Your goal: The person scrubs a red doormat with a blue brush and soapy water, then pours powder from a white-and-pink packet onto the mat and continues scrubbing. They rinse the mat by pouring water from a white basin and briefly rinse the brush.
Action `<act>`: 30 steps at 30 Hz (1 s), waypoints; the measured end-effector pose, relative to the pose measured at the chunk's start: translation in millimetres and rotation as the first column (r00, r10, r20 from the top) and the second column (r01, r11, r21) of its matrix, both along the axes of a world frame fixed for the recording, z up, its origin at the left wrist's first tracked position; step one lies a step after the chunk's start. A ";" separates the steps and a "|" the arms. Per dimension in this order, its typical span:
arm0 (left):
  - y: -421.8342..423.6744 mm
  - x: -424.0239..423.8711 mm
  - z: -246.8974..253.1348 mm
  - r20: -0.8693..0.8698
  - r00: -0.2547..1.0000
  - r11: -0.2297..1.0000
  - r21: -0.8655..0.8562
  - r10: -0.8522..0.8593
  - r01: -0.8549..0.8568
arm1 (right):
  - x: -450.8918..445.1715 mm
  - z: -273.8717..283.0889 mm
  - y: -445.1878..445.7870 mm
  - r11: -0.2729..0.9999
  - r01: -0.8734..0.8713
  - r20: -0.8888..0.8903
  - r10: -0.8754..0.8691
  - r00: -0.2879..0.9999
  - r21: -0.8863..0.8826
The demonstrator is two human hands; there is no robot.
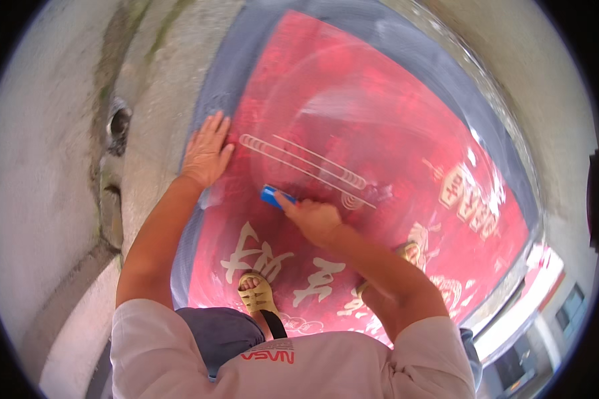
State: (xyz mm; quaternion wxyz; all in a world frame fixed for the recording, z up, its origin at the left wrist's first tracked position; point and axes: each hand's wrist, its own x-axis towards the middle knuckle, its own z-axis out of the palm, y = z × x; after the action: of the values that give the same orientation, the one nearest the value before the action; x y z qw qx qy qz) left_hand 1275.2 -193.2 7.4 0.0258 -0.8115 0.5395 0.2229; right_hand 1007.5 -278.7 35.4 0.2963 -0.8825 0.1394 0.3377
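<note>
A wet red mat with a grey border and pale printed characters and lines [359,114] is spread before me. My left hand [207,149] lies palm down, fingers spread, over the grey border at its left side. My right hand [312,217] grips a blue tool, seemingly a scrubbing brush [278,197], against the red surface near the middle, below the printed lines. The underside of the tool is hidden. Pale film, perhaps suds, streaks the mat.
My feet in yellow sandals [257,294] stand on the mat near its lower part. A concrete floor edge with a drain hole [120,121] runs along the left. A wall [524,60] rises at the upper right, with a bright opening at the lower right.
</note>
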 end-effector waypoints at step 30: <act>-125.0 -173.4 -26.9 0.134 0.931 0.868 -0.336 -0.340 0.365 | -190.1 -23.6 5.4 0.572 0.759 0.281 -0.708 0.648 -0.310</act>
State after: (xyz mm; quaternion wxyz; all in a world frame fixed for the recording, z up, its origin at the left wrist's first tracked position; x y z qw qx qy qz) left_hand 1101.8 -318.3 -19.4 -0.0619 -0.6980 0.7084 0.0845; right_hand 817.4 -273.3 11.8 0.2300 -0.8046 0.5397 0.0917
